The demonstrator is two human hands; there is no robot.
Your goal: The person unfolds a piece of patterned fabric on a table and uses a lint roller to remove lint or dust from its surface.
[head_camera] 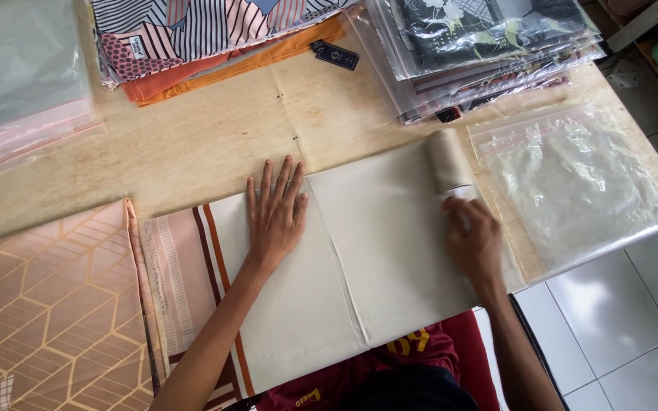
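rolling a beige scarf [375, 251] from its right end across the wooden table [215, 144]. left hand [274, 217] pressed flat, fingers spread, pinning the cloth mid-length; right hand [474, 240] cupped on the roll [447, 164], grip probably loose, blurred. long axis left-right, roll lying crosswise. next move likely calls for even pressure leftward toward the striped border [215, 259].

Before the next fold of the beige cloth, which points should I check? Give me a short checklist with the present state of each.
1. Left hand flat on the beige cloth: ok.
2. Right hand at the rolled end: ok.
3. Cloth smooth: not ok, one crease runs down its middle.
4. Clear zip bag within reach, right of the cloth: ok.
5. Bag mouth open: cannot tell.
6. Cloth fully on the table: not ok, near edge overhangs.
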